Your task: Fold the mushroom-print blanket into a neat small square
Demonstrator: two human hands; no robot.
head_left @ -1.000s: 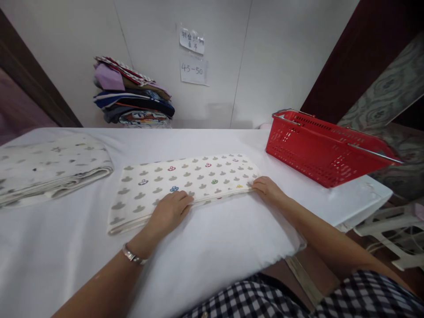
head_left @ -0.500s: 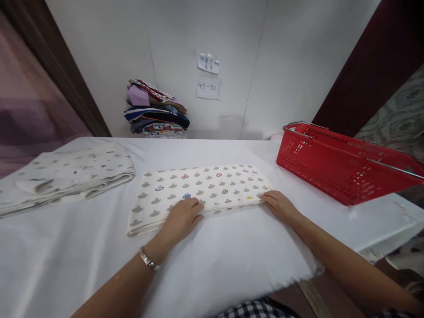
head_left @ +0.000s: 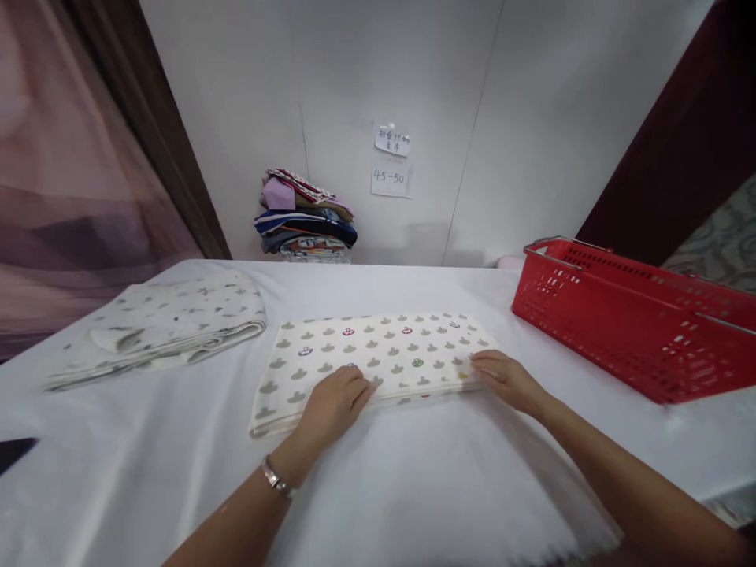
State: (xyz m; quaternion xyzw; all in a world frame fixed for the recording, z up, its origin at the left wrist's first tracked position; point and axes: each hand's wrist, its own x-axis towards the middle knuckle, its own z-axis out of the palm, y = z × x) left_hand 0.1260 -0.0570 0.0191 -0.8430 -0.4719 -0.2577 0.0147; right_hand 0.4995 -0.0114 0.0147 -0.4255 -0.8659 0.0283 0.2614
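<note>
A folded white cloth (head_left: 378, 354) with grey and a few coloured mushroom-like prints lies flat before me as a long rectangle. My left hand (head_left: 338, 400) rests on its near edge, left of the middle, fingers laid over the top and thumb apart. At the near right corner my right hand (head_left: 506, 379) lies with its fingers stretched onto the cloth. Both hands look open, pressing rather than lifting. To the left lies a second white cloth (head_left: 194, 315) with small grey prints, folded more loosely, in several layers.
A red plastic basket (head_left: 626, 323) with metal handles stands at the right of the white-covered table (head_left: 147, 441). Behind the table's far edge is a stack of folded fabrics (head_left: 310, 216). Paper notes (head_left: 390, 177) hang on the wall. A dark object (head_left: 15, 453) shows at the left edge.
The view has shifted, so everything sits lower and further right. My right hand has moved slightly inward over the cloth's right corner. The left hand stays on the near edge.
</note>
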